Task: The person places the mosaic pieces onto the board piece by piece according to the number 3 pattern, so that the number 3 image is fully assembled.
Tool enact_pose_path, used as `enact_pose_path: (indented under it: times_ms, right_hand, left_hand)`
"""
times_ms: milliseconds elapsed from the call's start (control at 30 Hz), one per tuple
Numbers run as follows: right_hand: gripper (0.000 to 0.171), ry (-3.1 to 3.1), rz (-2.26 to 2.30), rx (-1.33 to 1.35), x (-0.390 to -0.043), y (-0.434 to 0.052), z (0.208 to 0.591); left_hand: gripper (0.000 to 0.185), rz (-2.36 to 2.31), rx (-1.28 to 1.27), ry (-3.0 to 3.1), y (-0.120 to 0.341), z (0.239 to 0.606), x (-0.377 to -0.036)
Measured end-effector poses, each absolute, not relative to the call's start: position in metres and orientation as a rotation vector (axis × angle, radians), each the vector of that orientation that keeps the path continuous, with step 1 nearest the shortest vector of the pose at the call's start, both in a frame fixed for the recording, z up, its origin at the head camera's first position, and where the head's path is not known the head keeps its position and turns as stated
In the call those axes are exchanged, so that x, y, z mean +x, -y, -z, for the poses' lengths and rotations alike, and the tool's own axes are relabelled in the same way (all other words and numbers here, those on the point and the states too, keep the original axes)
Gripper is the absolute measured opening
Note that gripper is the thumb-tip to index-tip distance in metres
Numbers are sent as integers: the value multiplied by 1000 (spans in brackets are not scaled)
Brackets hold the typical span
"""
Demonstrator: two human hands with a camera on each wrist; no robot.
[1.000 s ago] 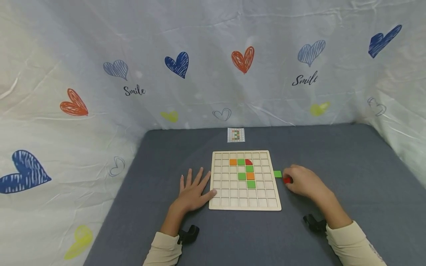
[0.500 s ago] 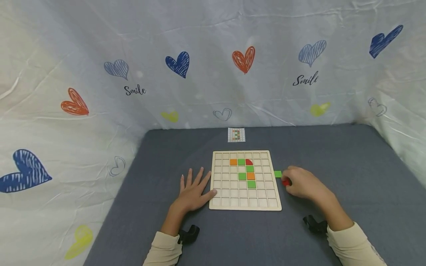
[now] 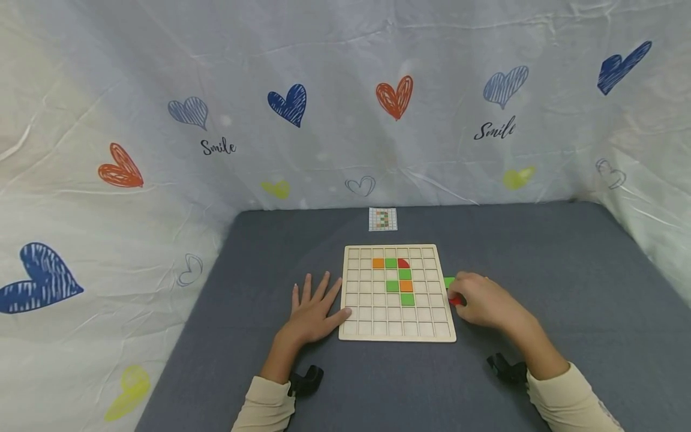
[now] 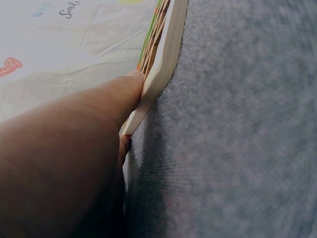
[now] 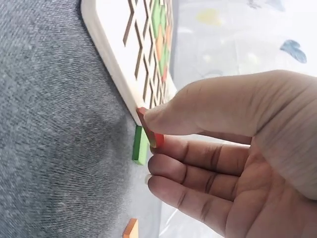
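Note:
A wooden grid board (image 3: 372, 330) lies on the dark cloth, with several green and orange square tiles and a red quarter-round tile (image 3: 403, 263) set in its cells. My left hand (image 3: 312, 318) lies flat with fingers spread at the board's left side, its thumb resting on the edge. My right hand (image 3: 488, 303) pinches a red tile (image 5: 149, 130) between thumb and fingertips at the board's right edge; the fingers cover much of its shape. Just beyond it, a loose green tile (image 5: 140, 146) lies by the board, partly behind the hand in the head view.
At the back of the table (image 3: 540, 240) lies a small card (image 3: 382, 219) printed with a coloured grid pattern. Low in the right wrist view is an orange tile (image 5: 131, 229) on the cloth. A heart-printed curtain (image 3: 335, 144) hangs behind the table.
My right hand has moved left with the red tile, from beside the green tile to the board's right edge. My left hand stays in place.

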State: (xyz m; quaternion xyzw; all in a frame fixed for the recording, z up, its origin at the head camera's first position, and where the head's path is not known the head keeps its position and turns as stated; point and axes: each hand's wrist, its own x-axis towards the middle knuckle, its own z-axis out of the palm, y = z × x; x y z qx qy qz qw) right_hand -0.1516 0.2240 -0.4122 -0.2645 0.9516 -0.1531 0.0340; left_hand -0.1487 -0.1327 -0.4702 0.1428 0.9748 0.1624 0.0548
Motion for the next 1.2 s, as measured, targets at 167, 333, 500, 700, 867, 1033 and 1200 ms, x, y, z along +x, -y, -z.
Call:
enact_pose_path:
  times_ms: [167, 333, 500, 700, 867, 1033, 1200]
  right_hand:
    - [17, -2933, 512, -886, -150, -222, 410]
    - [16, -2910, 581, -1005, -148, -214, 410]
    - [16, -2918, 592, -1081, -147, -203, 413]
    - [18, -2908, 589, -1079, -144, -193, 417]
    - [16, -2917, 608, -1136, -142, -187, 420]
    - [15, -2949, 621, -1203, -139, -178, 427]
    - [16, -2975, 615, -1258, -136, -170, 433]
  left_hand:
    - [73, -538, 475, -2972, 134, 472, -149]
    - [73, -485, 448, -2979, 131, 464, -146]
    - [73, -470, 450, -2982, 132, 464, -147]
    - [73, -487, 446, -2971, 132, 466, -147]
    - [73, -489, 447, -2974, 132, 466, -147]
    - [73, -484, 450, -2980, 132, 464, -146]
    - [73, -483, 440, -2970, 132, 464, -146]
